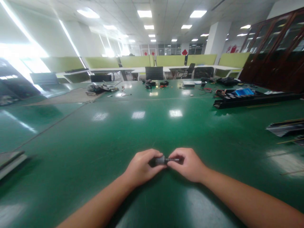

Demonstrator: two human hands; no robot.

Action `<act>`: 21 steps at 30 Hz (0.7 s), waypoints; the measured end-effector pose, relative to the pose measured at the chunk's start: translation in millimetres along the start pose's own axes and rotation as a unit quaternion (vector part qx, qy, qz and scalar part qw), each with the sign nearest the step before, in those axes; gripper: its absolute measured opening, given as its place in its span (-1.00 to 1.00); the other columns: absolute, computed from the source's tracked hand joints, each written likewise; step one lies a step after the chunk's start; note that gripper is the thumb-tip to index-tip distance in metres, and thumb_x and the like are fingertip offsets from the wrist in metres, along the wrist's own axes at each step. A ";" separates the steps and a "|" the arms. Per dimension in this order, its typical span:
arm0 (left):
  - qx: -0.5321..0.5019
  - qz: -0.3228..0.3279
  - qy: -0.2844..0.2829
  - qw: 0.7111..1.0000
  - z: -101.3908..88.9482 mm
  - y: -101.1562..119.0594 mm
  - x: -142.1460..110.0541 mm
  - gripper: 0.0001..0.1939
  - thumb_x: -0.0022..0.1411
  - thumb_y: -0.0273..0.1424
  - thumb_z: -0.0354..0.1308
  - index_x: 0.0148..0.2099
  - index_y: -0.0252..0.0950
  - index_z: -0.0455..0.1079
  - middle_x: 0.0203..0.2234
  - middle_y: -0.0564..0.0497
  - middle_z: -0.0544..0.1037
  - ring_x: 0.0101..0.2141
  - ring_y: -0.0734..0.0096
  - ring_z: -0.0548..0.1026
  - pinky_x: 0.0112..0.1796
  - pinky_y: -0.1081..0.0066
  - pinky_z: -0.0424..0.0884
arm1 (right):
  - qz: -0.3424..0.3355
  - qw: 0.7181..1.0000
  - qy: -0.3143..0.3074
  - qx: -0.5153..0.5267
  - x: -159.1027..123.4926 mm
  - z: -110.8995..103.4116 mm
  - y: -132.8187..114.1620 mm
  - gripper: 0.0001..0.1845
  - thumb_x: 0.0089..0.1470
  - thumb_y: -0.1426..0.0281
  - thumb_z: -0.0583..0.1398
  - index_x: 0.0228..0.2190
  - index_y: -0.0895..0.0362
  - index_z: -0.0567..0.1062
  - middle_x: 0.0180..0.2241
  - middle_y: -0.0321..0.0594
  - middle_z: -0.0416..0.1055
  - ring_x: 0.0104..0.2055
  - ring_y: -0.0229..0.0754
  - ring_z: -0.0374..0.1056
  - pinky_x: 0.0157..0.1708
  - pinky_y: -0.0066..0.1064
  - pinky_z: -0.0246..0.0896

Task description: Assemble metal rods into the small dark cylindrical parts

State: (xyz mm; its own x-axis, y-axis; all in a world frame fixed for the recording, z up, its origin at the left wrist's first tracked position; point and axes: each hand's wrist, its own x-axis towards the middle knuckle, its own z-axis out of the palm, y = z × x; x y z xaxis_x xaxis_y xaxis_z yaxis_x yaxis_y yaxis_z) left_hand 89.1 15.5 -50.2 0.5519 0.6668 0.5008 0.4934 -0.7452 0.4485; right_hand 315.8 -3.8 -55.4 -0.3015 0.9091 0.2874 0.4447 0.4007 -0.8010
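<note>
A small dark grey cylinder with a thin metal shaft is held level between my two hands, just above or on the green tabletop. My left hand grips the thick cylindrical body between thumb and fingers. On the other side, my right hand pinches the thin shaft, its thumb and forefinger close to where the shaft meets the body. The shaft's tip shows dimly inside the right hand's curl. Whether the shaft and body are one piece is too small to tell.
Across the green table lie a long black metal channel at the right, a blue packet and a grey box. A flat slab sits at the left edge. Another metal channel lies nearer on the right.
</note>
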 end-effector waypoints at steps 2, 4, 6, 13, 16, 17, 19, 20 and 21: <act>0.001 0.002 0.004 1.000 -0.4 -0.1 0.2 -0.72 0.12 -0.32 0.38 -0.13 -0.25 0.46 -0.29 0.04 0.61 -0.31 0.43 0.58 -0.25 0.48 0.47 | -0.001 1.000 0.003 0.001 0.2 -0.2 0.1 -0.95 0.01 0.41 0.33 -0.42 0.13 0.62 -0.47 -0.26 0.54 -0.43 -0.22 0.39 -0.42 -0.44 0.18; 0.001 0.004 0.006 1.000 -0.6 -0.2 0.4 -0.72 0.12 -0.32 0.38 -0.12 -0.25 0.46 -0.29 0.03 0.61 -0.31 0.43 0.58 -0.24 0.48 0.47 | -0.002 1.000 0.006 0.003 0.6 -0.7 0.4 -0.95 0.02 0.41 0.32 -0.42 0.13 0.62 -0.47 -0.26 0.54 -0.43 -0.22 0.39 -0.41 -0.44 0.18; 0.001 0.005 0.007 1.000 -0.6 0.0 0.6 -0.72 0.12 -0.33 0.38 -0.13 -0.25 0.45 -0.29 0.03 0.61 -0.31 0.43 0.58 -0.24 0.48 0.48 | -0.002 1.000 0.007 0.004 0.8 -1.0 0.6 -0.95 0.02 0.41 0.32 -0.42 0.13 0.62 -0.47 -0.26 0.54 -0.44 -0.22 0.39 -0.41 -0.44 0.18; -0.001 0.010 0.010 1.000 -1.8 1.3 1.3 -0.74 0.13 -0.34 0.37 -0.13 -0.25 0.45 -0.30 0.02 0.61 -0.31 0.43 0.58 -0.25 0.48 0.48 | -0.004 1.000 0.012 0.006 0.2 -0.6 0.7 -0.95 0.02 0.42 0.33 -0.41 0.13 0.62 -0.47 -0.26 0.54 -0.43 -0.21 0.40 -0.39 -0.43 0.19; 0.001 0.007 0.015 1.000 -2.9 0.7 1.0 -0.73 0.13 -0.34 0.36 -0.12 -0.25 0.45 -0.28 0.02 0.61 -0.30 0.43 0.58 -0.24 0.48 0.48 | -0.001 1.000 0.019 0.004 -0.2 -0.5 1.1 -0.95 0.02 0.41 0.33 -0.42 0.13 0.62 -0.47 -0.26 0.54 -0.43 -0.21 0.39 -0.40 -0.43 0.19; 0.001 0.006 0.016 1.000 -3.1 0.5 0.9 -0.73 0.13 -0.34 0.36 -0.12 -0.25 0.45 -0.28 0.02 0.61 -0.30 0.43 0.58 -0.24 0.47 0.48 | -0.001 1.000 0.021 0.005 -0.2 -0.6 1.2 -0.95 0.02 0.41 0.33 -0.42 0.13 0.62 -0.47 -0.26 0.54 -0.43 -0.21 0.39 -0.40 -0.43 0.19; 0.001 0.004 0.017 1.000 -3.3 0.2 0.9 -0.73 0.13 -0.34 0.37 -0.13 -0.25 0.45 -0.28 0.02 0.61 -0.30 0.43 0.58 -0.23 0.48 0.48 | -0.003 1.000 0.021 0.007 -0.1 -0.9 1.1 -0.95 0.02 0.41 0.33 -0.41 0.13 0.62 -0.47 -0.26 0.53 -0.43 -0.21 0.39 -0.41 -0.43 0.19; 0.002 0.003 0.017 1.000 -3.3 0.1 0.9 -0.73 0.13 -0.34 0.37 -0.13 -0.24 0.45 -0.28 0.02 0.61 -0.30 0.43 0.58 -0.23 0.48 0.48 | -0.004 1.000 0.021 0.007 0.1 -1.1 0.9 -0.95 0.02 0.41 0.32 -0.41 0.13 0.62 -0.47 -0.26 0.53 -0.44 -0.22 0.39 -0.41 -0.43 0.19; 0.003 0.003 0.016 1.000 -3.4 0.2 0.9 -0.73 0.13 -0.34 0.37 -0.13 -0.24 0.45 -0.28 0.03 0.61 -0.30 0.44 0.58 -0.23 0.48 0.48 | -0.005 1.000 0.021 0.007 0.3 -1.3 0.7 -0.95 0.02 0.41 0.32 -0.41 0.13 0.62 -0.47 -0.26 0.53 -0.44 -0.22 0.39 -0.41 -0.43 0.19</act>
State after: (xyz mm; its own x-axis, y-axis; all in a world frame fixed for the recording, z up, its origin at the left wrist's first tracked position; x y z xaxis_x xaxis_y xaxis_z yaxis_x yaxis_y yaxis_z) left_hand 87.4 16.0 -47.2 0.5325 0.6618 0.5277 0.4947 -0.7492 0.4404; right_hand 317.2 -3.2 -55.2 -0.2698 0.9095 0.3162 0.4307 0.4077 -0.8052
